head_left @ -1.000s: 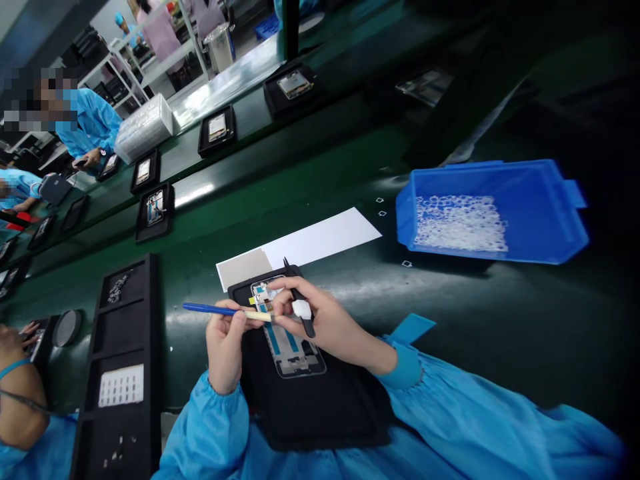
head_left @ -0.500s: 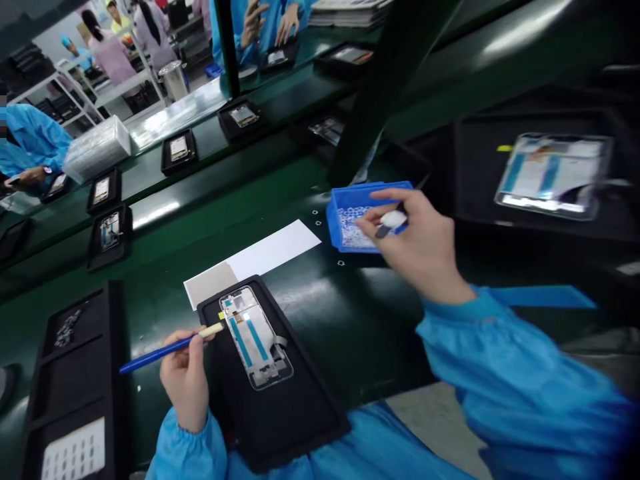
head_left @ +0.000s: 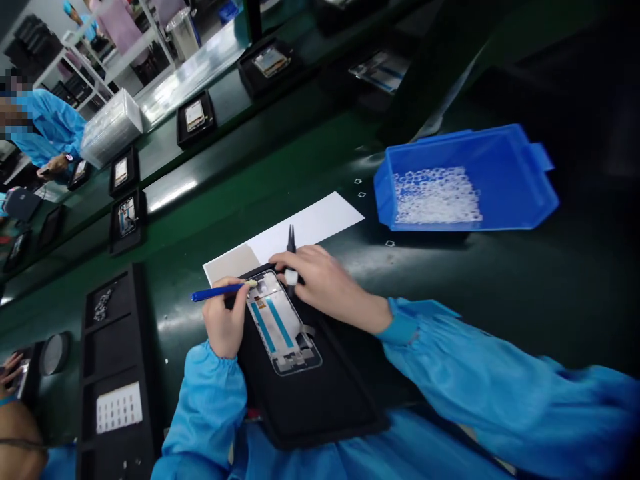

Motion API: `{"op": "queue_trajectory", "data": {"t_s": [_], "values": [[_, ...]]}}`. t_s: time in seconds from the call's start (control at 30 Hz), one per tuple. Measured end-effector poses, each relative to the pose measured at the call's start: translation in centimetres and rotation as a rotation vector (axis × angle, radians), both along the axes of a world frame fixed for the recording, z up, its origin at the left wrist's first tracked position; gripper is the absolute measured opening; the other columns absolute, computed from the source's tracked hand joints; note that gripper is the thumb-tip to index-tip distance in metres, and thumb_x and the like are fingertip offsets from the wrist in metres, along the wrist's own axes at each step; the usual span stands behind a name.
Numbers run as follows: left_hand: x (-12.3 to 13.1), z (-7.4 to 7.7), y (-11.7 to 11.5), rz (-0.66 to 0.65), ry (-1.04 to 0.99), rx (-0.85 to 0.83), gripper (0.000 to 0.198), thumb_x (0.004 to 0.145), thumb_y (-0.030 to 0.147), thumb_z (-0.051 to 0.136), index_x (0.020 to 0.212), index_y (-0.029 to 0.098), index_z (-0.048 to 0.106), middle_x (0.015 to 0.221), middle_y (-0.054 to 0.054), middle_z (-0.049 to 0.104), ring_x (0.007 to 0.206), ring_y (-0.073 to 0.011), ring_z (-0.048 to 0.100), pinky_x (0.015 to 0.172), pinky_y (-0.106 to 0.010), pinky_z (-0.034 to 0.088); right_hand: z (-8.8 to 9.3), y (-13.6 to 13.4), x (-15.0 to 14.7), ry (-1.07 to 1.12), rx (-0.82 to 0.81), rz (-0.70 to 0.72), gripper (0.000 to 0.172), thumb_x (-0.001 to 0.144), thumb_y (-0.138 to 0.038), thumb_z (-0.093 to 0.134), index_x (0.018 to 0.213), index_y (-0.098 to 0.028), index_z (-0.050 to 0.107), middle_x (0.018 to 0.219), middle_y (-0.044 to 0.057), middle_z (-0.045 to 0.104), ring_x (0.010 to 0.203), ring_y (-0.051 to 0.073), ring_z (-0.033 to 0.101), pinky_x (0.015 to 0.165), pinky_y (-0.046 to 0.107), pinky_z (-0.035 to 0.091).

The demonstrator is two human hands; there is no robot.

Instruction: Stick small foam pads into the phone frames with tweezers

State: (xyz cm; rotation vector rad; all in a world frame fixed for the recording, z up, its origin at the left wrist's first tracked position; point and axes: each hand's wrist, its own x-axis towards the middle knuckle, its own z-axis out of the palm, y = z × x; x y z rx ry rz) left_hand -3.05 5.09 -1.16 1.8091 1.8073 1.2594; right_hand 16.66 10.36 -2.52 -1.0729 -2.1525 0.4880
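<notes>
A phone frame (head_left: 285, 323) with two blue strips lies on a black tray (head_left: 320, 400) in front of me. My left hand (head_left: 225, 320) grips a blue stick (head_left: 215, 292) with a pale tip, which is at the frame's upper left corner. Closed around black tweezers (head_left: 291, 239), my right hand (head_left: 327, 283) rests over the frame's upper right edge. The tweezers point away from me, with a white wrapping on them near my fingers. Whether my right fingertips touch the frame is hidden.
A blue bin (head_left: 510, 193) of small white rings stands at the right. White paper (head_left: 310, 223) lies behind the tray. At the left is a black compartment tray (head_left: 107, 360) with small parts and a label sheet. Phones in trays line the conveyor; co-workers sit nearby.
My right hand has come from the blue bin to the phone frame, still with the tweezers. The blue stick's tip has moved onto the frame's upper corner. The view has shifted.
</notes>
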Motion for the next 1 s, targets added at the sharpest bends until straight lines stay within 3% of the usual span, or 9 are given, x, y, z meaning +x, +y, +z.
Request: {"op": "queue_trajectory", "data": {"t_s": [0.17, 0.43, 0.67, 1.0], "values": [[0.4, -0.5, 1.1, -0.001, -0.014, -0.011, 0.012, 0.086, 0.030, 0.066, 0.088, 0.018, 0.064, 0.084, -0.002, 0.070, 0.076, -0.0146, 0.070, 0.072, -0.023, 0.056, -1.0, -0.3, -1.5, -0.073, 0.072, -0.066, 0.033, 0.083, -0.006, 0.048, 0.111, -0.015, 0.062, 0.079, 0.009, 0.065, 0.082, 0.026, 0.055, 0.080, 0.039, 0.043], [-0.1, -0.2, 0.1, -0.056, 0.005, -0.056, 0.012, 0.086, 0.030, 0.067, 0.090, 0.019, 0.064, 0.086, -0.003, 0.071, 0.079, -0.0161, 0.071, 0.072, -0.026, 0.057, -0.9, -1.1, -0.5, -0.027, 0.018, 0.030, 0.040, 0.079, -0.008, 0.051, 0.116, -0.019, 0.058, 0.087, 0.007, 0.066, 0.089, 0.026, 0.058, 0.105, 0.056, 0.035], [0.4, 0.5, -0.2, -0.158, 0.147, -0.077, 0.007, 0.087, 0.026, 0.066, 0.091, 0.020, 0.066, 0.086, -0.003, 0.071, 0.082, -0.0175, 0.070, 0.076, -0.028, 0.055, -0.4, -1.0, 0.6, -0.081, -0.059, 0.120, 0.047, 0.067, -0.002, 0.050, 0.109, -0.021, 0.061, 0.089, 0.007, 0.067, 0.094, 0.026, 0.058, 0.109, 0.062, 0.032], [1.2, 0.7, -0.1, -0.208, 0.250, -0.043, 0.004, 0.088, 0.024, 0.064, 0.091, 0.021, 0.065, 0.084, -0.001, 0.071, 0.078, -0.0156, 0.070, 0.072, -0.024, 0.053, -0.3, -1.3, 0.7, -0.101, -0.027, 0.136, 0.046, 0.071, -0.001, 0.050, 0.112, -0.021, 0.060, 0.097, 0.008, 0.069, 0.100, 0.027, 0.058, 0.111, 0.063, 0.029]]}}
